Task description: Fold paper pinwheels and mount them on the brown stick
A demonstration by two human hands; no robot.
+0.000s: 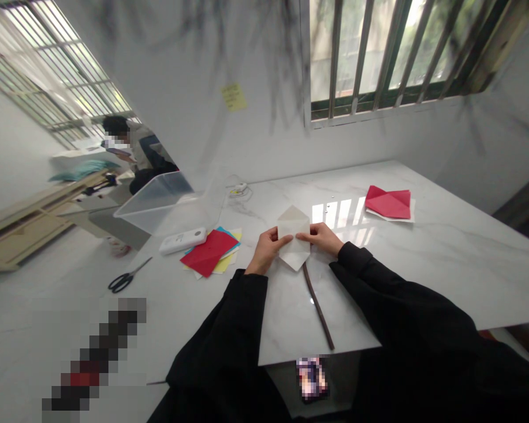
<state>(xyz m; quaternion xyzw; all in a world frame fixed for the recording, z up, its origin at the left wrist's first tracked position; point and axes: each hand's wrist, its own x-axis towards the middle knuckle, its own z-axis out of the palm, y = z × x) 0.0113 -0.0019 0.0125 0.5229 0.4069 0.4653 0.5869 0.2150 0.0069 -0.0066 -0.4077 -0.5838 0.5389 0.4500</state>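
Between both hands I hold a white paper envelope (293, 254), its pointed flaps showing at top and bottom. My left hand (268, 249) pinches its left edge, thumb flat on the front. My right hand (322, 238) grips the right side in the same way, the two thumb tips close together at the middle. Below the envelope a thin brown stick (319, 308) lies on the white table (427, 270), its upper end at or behind the paper. To the left is a pile of coloured sheets with a red sheet (209, 251) on top.
Black-handled scissors (122, 282) lie at the left, near a white device (183, 240) and a clear plastic bin (163, 202). Red envelopes (388, 202) are stacked at the back right. Beyond the bin a person (136, 147) sits. A phone (312, 379) shows below the table edge.
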